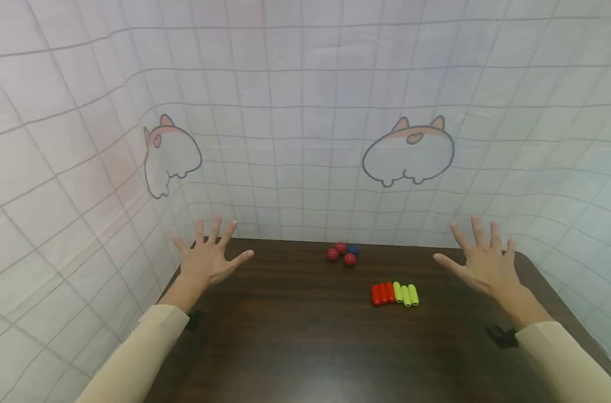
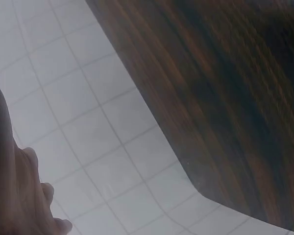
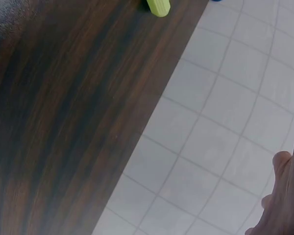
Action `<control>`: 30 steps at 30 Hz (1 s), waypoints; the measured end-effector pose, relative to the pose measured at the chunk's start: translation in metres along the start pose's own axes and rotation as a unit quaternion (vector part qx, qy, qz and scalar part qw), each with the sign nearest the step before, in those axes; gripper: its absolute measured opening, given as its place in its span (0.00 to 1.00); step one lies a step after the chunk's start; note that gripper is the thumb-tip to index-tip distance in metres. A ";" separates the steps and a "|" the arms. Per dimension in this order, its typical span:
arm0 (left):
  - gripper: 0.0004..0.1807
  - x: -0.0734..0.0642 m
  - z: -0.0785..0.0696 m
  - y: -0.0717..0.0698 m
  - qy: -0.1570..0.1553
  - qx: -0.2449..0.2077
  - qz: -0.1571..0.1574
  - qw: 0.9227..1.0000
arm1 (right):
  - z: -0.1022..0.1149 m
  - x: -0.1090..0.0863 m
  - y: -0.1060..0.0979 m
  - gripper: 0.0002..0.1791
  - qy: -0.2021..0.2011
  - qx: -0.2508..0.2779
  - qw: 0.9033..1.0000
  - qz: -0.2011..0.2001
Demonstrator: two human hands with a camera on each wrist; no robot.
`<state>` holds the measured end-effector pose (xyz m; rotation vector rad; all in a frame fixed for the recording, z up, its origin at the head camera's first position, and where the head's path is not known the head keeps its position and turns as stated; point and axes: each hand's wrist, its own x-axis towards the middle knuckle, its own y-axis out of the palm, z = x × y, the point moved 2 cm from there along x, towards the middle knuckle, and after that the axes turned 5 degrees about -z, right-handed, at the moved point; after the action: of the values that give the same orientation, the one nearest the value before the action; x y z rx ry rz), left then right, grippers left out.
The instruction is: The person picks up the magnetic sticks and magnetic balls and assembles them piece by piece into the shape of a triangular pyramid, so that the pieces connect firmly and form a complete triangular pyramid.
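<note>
- The fingers and thumb of the left hand are straightened and spread wide, with the thumb pointed inward over the table.
- The fingers of the right hand are fanned out in the same way, its thumb also directed inward; both palms are left bare of any object.
- Both hands are held raised, well apart from each other, near the two sides of the table.
- Closest to the right thumb, though apart from it, a row of six short sticks is laid on the table: three red sticks on the left and three yellow-green sticks on the right, set side by side.
- Beyond the row and slightly to its left, three red balls and one blue ball are clustered near the far edge; the blue ball is partly covered by the front red one.
- Each forearm is covered by a cream sleeve, and a small black device is seen beside each wrist.
- The dark wood-grained table is enclosed by a white gridded cloth, on which two animal figures are printed.
</note>
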<state>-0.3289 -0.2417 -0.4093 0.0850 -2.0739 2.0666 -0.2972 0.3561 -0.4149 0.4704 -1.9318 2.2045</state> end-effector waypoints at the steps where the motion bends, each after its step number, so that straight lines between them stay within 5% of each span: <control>1: 0.55 -0.001 -0.002 0.001 0.003 0.001 0.000 1.000 | 0.001 -0.002 -0.001 0.53 -0.002 0.000 1.000 -0.001; 18: 0.55 -0.032 -0.030 0.032 0.032 -0.010 -0.028 0.999 | 0.011 -0.039 0.008 0.53 -0.003 -0.019 1.000 0.004; 26: 0.55 -0.052 -0.051 0.055 0.045 -0.010 -0.019 0.999 | 0.020 -0.064 0.028 0.54 0.009 -0.015 0.999 0.028; 30: 0.55 -0.061 -0.063 0.065 0.046 -0.009 0.013 0.999 | 0.028 -0.077 0.037 0.54 0.023 -0.005 0.999 0.046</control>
<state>-0.2747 -0.1844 -0.4851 -0.0391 -2.0487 2.0248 -0.2337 0.3295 -0.4726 0.3321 -1.9765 2.2392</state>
